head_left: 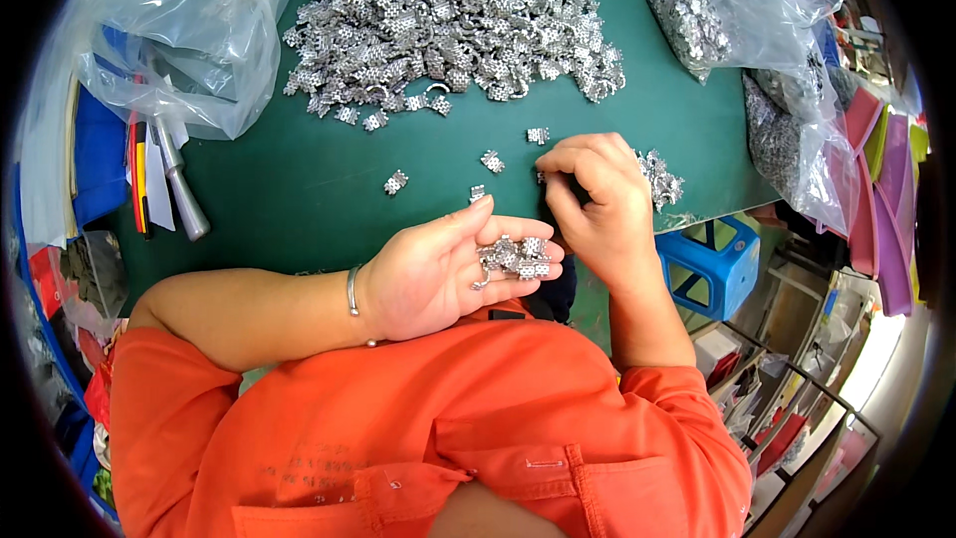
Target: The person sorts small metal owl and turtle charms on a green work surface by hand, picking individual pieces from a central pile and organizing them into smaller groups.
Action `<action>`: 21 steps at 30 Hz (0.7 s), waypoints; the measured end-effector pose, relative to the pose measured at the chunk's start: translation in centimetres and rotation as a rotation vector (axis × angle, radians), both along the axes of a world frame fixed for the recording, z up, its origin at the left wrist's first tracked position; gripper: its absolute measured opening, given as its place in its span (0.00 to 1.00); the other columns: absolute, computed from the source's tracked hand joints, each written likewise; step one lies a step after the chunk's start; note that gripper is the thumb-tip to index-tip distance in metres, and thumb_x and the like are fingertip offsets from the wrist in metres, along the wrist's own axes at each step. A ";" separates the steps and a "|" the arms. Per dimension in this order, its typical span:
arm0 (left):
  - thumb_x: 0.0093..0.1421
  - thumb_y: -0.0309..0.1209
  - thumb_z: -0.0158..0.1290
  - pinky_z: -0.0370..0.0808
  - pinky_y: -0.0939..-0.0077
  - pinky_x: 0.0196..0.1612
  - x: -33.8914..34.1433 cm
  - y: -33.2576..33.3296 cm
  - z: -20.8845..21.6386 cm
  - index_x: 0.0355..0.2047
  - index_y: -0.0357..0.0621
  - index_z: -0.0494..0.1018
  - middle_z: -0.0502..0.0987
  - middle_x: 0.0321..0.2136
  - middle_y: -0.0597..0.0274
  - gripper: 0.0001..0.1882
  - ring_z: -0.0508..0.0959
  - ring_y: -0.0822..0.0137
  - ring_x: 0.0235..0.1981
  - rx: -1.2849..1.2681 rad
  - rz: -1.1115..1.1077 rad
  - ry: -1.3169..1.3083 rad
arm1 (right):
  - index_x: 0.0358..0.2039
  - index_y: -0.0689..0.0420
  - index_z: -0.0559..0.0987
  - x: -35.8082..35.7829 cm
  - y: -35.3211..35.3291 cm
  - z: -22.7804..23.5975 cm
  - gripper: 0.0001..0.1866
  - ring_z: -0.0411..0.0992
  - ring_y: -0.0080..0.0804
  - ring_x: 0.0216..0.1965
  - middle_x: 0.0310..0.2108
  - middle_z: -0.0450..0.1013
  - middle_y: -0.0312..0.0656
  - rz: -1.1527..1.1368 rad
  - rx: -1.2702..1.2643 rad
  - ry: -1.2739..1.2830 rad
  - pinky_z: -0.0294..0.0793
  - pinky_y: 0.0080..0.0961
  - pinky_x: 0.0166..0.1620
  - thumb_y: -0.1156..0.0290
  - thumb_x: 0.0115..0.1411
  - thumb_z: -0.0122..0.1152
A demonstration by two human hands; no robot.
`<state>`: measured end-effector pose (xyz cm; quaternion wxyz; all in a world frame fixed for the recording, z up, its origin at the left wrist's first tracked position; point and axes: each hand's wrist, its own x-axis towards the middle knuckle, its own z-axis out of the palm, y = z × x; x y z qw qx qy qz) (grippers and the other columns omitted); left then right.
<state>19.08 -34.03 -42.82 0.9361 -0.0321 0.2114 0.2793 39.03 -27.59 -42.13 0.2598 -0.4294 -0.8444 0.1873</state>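
Note:
Palm up, my left hand point(428, 274) cradles several small silver metal link pieces point(516, 259) with holes, lying on its outstretched fingers. My right hand point(600, 189) is closed in a pinch just above and beside it, at the table edge. A bit of a small metal link piece point(541, 177) shows at its fingertips; the rest is hidden. In front of my hands, single pieces lie loose, among them one piece point(396, 181) at the left and another piece point(538, 135) farther back. A small cluster of pieces point(659, 179) sits right of my right hand.
A big heap of the metal pieces point(453, 20) covers the back of the green table point(329, 169). A clear plastic bag point(199, 40), pens point(137, 174) and a metal-handled tool point(182, 189) lie left. Filled bags point(697, 25) sit right, with a blue stool point(715, 264) below.

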 end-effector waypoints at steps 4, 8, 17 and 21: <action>0.74 0.51 0.27 0.65 0.60 0.67 -0.1 -0.1 -0.1 0.63 0.30 0.60 0.68 0.60 0.43 0.35 0.67 0.50 0.64 0.012 0.014 -0.013 | 0.31 0.60 0.79 0.7 0.8 0.6 0.06 0.75 0.44 0.33 0.31 0.77 0.43 -0.056 -0.061 0.110 0.74 0.35 0.40 0.83 0.52 0.62; 0.74 0.51 0.27 0.65 0.61 0.67 -0.1 -0.1 -0.2 0.63 0.29 0.60 0.68 0.60 0.43 0.35 0.67 0.50 0.64 0.015 0.013 -0.009 | 0.31 0.61 0.79 1.9 1.2 1.7 0.06 0.76 0.40 0.33 0.31 0.78 0.44 -0.186 -0.081 0.097 0.75 0.31 0.38 0.85 0.53 0.60; 0.74 0.51 0.26 0.65 0.60 0.67 -0.1 -0.1 -0.3 0.64 0.29 0.59 0.68 0.60 0.42 0.36 0.67 0.49 0.64 0.005 0.014 -0.027 | 0.31 0.60 0.78 1.4 0.9 0.7 0.08 0.75 0.42 0.32 0.30 0.77 0.43 -0.078 -0.038 0.160 0.74 0.33 0.37 0.86 0.51 0.62; 0.74 0.52 0.26 0.64 0.60 0.68 -0.2 -0.1 -0.1 0.64 0.29 0.59 0.67 0.61 0.41 0.36 0.67 0.49 0.65 -0.005 0.013 -0.020 | 0.31 0.58 0.79 0.5 0.6 0.3 0.08 0.76 0.41 0.33 0.31 0.77 0.43 -0.061 -0.058 0.159 0.72 0.33 0.39 0.83 0.50 0.65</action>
